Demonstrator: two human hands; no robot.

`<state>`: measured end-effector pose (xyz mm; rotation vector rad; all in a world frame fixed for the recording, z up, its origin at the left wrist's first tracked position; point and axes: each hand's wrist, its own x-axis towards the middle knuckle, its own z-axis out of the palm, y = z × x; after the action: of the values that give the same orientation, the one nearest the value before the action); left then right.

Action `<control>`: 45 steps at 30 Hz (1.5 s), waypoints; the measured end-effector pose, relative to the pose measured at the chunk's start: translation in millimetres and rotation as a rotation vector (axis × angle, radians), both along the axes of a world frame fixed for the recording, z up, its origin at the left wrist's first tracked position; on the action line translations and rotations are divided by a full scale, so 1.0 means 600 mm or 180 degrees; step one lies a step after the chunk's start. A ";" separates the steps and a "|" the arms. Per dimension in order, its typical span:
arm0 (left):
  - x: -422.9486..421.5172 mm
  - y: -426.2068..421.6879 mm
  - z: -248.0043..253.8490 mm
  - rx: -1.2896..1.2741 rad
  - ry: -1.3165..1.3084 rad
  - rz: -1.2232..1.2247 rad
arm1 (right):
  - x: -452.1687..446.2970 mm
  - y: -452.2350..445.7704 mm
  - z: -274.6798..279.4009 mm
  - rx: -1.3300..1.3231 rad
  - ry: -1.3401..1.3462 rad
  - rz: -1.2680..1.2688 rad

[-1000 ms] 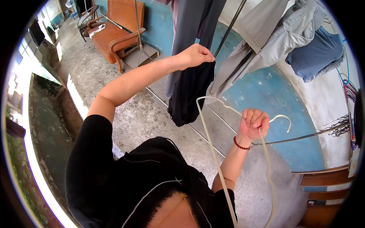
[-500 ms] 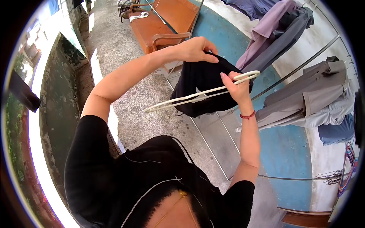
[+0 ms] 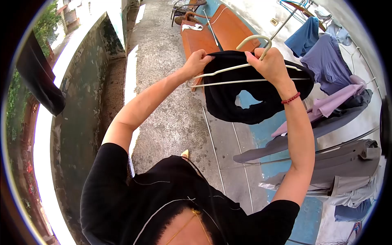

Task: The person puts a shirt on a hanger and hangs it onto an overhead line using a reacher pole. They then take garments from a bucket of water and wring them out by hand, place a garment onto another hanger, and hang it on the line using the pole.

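Held up in front of me is a black garment (image 3: pixel 218 98) with a round hole in its lower part, through which blue wall shows. My left hand (image 3: pixel 197 64) is closed, pinching the garment's upper left edge. My right hand (image 3: pixel 270 67) is wrapped round a cream-coloured clothes hanger (image 3: pixel 228 72), just below its hook. The hanger lies across the near face of the garment, its left end below my left hand. At the right, part of the hanger passes behind my right hand, and its far end overlaps the black cloth.
An orange-brown bench (image 3: pixel 200 43) with a white cloth (image 3: pixel 192 27) stands ahead. On the right, racks carry blue-purple clothes (image 3: pixel 326 61), a pink garment (image 3: pixel 332 100) and grey trousers (image 3: pixel 347 163). A low, dark green wall (image 3: pixel 81 122) runs along the left, with dark cloth (image 3: pixel 41 77) hanging beyond it.
The garment has been spread wider, and its hole now shows. My right hand has risen with the hanger, whose hook now points up. My left hand has shifted to the garment's left edge.
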<state>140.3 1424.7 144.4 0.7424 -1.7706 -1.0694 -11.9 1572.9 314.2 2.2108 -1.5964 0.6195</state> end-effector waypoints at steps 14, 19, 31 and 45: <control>0.126 -0.367 0.027 -0.0767 -0.2294 -0.0418 | -0.134 -0.466 -0.077 0.0368 -0.1287 0.0770; 0.124 -0.485 -0.018 -0.1221 -0.2123 0.0875 | -0.134 -0.648 -0.108 0.0168 -0.1187 0.0923; 0.203 -0.853 -0.055 -0.0110 -0.2221 0.0790 | -0.123 -1.059 -0.185 -0.0290 -0.1518 0.0613; 0.196 -1.317 -0.092 0.1713 0.1032 0.1339 | -0.078 -1.453 -0.272 -0.0194 -0.1303 0.0026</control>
<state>258.0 634.3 89.1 1.1329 -0.9941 -1.2937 -58.6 700.8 151.3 2.1430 -1.7250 1.1675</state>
